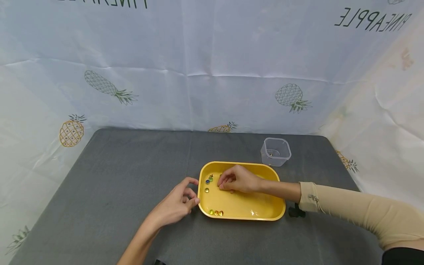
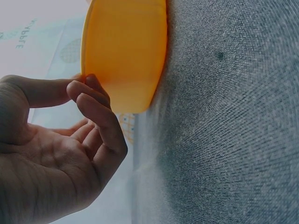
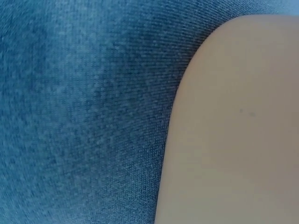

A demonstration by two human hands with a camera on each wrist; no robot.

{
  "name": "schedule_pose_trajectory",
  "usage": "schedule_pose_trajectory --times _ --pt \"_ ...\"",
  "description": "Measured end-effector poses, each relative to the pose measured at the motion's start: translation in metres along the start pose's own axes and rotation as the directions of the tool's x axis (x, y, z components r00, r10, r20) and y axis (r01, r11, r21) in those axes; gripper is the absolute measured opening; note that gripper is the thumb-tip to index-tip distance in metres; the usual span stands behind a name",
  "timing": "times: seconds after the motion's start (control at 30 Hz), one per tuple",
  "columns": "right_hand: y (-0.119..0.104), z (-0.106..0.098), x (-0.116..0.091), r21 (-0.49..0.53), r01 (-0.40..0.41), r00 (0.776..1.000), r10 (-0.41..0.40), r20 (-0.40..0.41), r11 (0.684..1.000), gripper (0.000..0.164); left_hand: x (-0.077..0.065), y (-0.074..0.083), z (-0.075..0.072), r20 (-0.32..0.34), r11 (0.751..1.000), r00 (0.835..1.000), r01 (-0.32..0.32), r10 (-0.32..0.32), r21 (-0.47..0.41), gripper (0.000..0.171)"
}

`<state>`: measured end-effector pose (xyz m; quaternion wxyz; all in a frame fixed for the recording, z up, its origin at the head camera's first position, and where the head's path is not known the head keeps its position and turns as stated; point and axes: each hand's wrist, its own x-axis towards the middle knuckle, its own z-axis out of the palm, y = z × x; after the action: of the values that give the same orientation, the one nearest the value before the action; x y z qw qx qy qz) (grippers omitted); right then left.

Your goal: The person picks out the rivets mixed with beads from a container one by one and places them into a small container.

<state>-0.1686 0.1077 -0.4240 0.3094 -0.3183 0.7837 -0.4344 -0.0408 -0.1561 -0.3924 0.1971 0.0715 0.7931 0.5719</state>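
A yellow tray lies on the grey table. Several glass marbles sit near its left end, and three more marbles line its near wall. My left hand is at the tray's left rim, thumb and curled fingertips against the yellow tray edge. My right hand reaches into the tray with its fingers bunched down on the floor beside the marbles. Whatever lies under those fingertips is hidden. The right wrist view gives only blurred cloth and a beige surface.
A clear, square plastic cup stands just behind the tray's far right corner. A pineapple-print sheet walls the table at the back and sides. Bare grey cloth spreads to the left of the tray.
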Motion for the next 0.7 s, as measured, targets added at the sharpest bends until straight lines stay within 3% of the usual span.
schedule_pose_trajectory --times 0.7 --pt "-0.0068 -0.0054 -0.0064 -0.036 0.015 1.0 -0.015 0.003 0.999 0.005 -0.0008 0.0006 0.0004 0.004 1.0 1.0 -0.001 0.001 -0.011 0.051"
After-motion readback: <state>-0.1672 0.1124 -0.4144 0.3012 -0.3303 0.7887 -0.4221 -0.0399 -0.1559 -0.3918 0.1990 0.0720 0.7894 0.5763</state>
